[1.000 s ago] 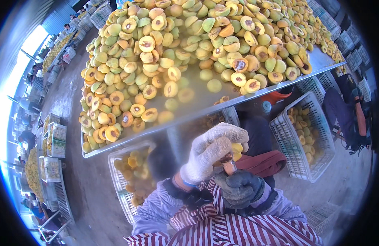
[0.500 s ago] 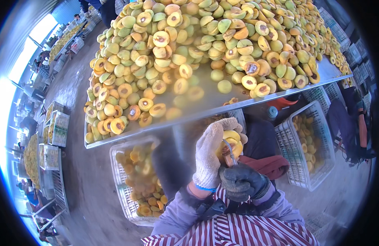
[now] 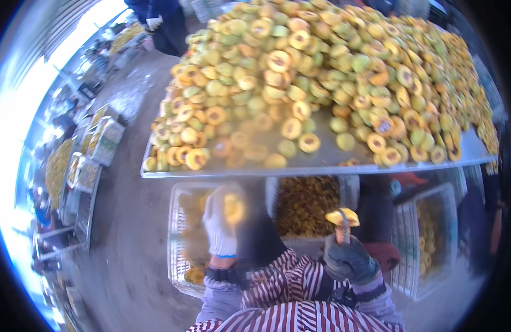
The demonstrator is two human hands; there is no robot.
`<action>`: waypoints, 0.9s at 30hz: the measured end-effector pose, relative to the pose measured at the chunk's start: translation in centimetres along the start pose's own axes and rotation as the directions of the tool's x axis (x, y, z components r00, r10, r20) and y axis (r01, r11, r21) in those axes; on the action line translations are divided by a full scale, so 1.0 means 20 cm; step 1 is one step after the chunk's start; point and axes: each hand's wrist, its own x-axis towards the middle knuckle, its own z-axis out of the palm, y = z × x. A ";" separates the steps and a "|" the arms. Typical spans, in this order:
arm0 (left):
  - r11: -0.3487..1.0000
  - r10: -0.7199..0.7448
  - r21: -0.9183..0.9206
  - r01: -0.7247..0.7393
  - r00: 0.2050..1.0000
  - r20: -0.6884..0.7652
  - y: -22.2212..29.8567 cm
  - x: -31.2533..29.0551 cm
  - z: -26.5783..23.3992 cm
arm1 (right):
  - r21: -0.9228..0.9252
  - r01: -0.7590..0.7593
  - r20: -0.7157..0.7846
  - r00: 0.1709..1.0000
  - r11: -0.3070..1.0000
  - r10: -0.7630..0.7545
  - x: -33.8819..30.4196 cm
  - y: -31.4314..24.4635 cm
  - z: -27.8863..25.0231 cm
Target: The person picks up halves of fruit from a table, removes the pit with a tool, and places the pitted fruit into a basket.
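Observation:
My left hand (image 3: pixel 219 224), in a pale knit glove, holds a yellow peach half (image 3: pixel 233 208) above the left white crate (image 3: pixel 174 260), which has peach halves in it. Glove and fruit are smeared by motion. In a dark grey glove, my right hand (image 3: pixel 350 260) is closed round a pitting tool (image 3: pixel 339 234) with a brownish handle and a curved metal end. A yellow piece of peach (image 3: pixel 346 217) sits on that metal end. The two hands are well apart in front of my striped apron (image 3: pixel 302 316).
A metal-edged table (image 3: pixel 255 172) ahead bears a large heap of halved peaches (image 3: pixel 344 72). Under its edge stands a crate of brown scraps (image 3: pixel 308 205). Another white crate (image 3: pixel 405 249) with peaches is at right. A person (image 3: pixel 165 25) stands at the far left beyond the table.
My hands were together at the peach with the tool. Now the left has moved left with a peach half, over the left crate. The right has moved right with a piece on the tool.

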 end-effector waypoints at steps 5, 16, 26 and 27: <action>0.175 0.192 0.914 -0.365 0.924 0.332 -0.13 0.02 -0.46 | -0.103 -0.049 -0.181 0.983 0.993 0.029 0.07 0.01 0.05; 0.962 0.191 -0.074 -0.261 0.456 0.869 0.21 -0.16 0.17 | -0.561 -0.139 -0.406 0.905 0.816 -0.125 0.16 0.08 0.21; 0.870 0.175 0.108 -0.482 0.506 0.844 0.18 -0.14 0.20 | -0.643 -0.167 -0.418 0.894 0.747 -0.160 0.26 0.08 0.21; 0.877 0.185 0.084 -0.473 0.494 0.850 0.17 -0.13 0.22 | -0.644 -0.165 -0.422 0.891 0.747 -0.167 0.26 0.08 0.21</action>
